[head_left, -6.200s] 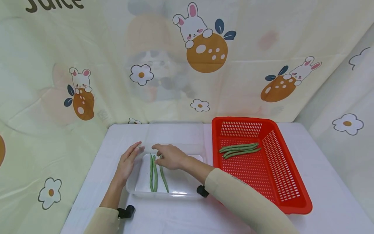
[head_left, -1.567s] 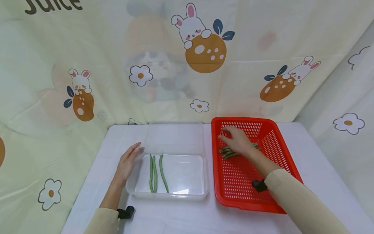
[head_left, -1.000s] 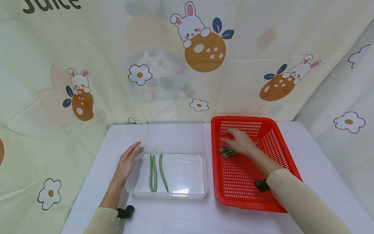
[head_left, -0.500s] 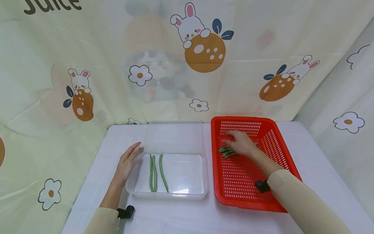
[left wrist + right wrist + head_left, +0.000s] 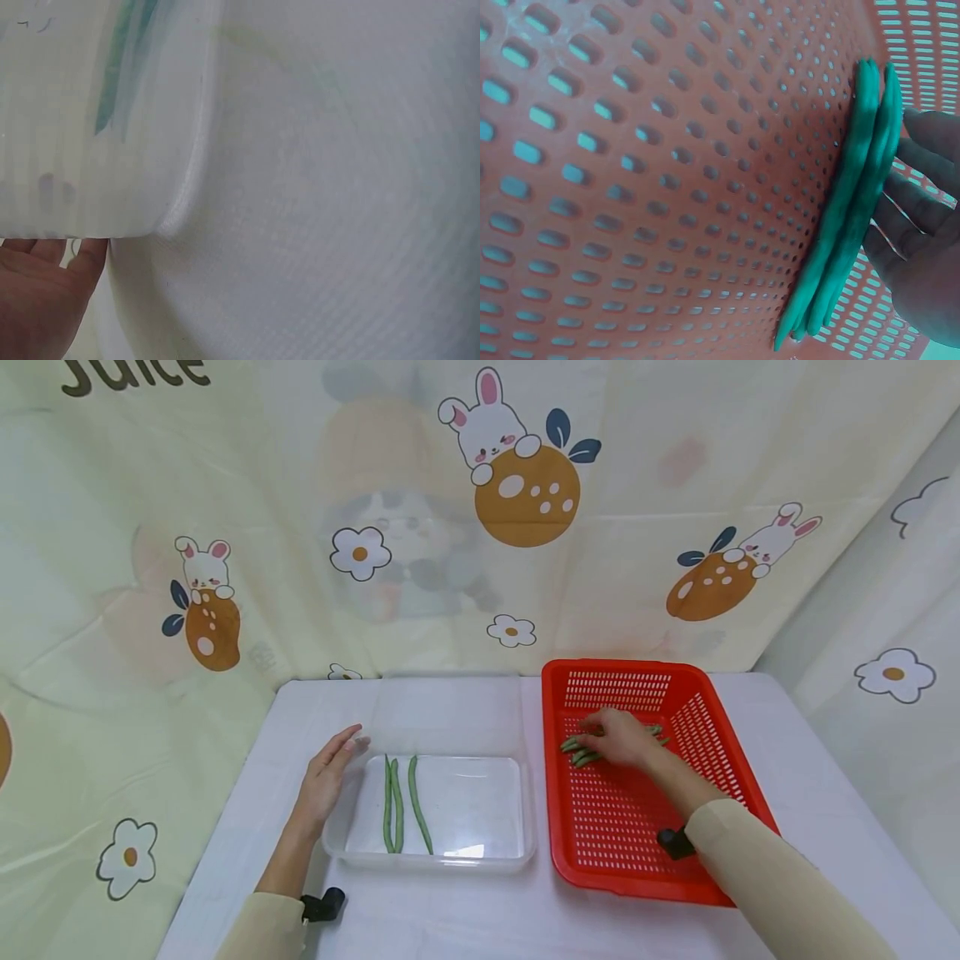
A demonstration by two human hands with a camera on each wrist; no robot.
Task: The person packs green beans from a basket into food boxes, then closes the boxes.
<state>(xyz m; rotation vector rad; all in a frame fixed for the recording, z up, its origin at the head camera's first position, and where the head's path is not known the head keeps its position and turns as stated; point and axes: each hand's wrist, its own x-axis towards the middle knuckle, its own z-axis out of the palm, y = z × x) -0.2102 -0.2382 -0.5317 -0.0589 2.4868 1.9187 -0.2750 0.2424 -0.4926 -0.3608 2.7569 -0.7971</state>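
My left hand (image 5: pixel 324 781) rests with relaxed fingers against the left side of a clear plastic box (image 5: pixel 498 862). In the left wrist view its fingertips (image 5: pixel 90 253) touch the box's edge. Inside the box lie three green beans (image 5: pixel 420 806), two close together and one apart. My right hand (image 5: pixel 624 742) is down in a red plastic basket (image 5: pixel 561 860), over a small bunch of green beans (image 5: pixel 582 760). The right wrist view has its fingers (image 5: pixel 915 202) reaching along the far side of the bunch (image 5: pixel 847 202), touching or nearly touching it; no grip shows.
Behind the box lies its clear lid (image 5: pixel 450 702), flat on the white tablecloth (image 5: pixel 420 922). The basket stands just right of the box, with high slotted walls. A printed curtain (image 5: pixel 420 643) hangs along the table's back edge.
My right hand went from the beans in the box to the basket, hovered over the bunch, and has now lowered onto it. The left hand stays beside the box.
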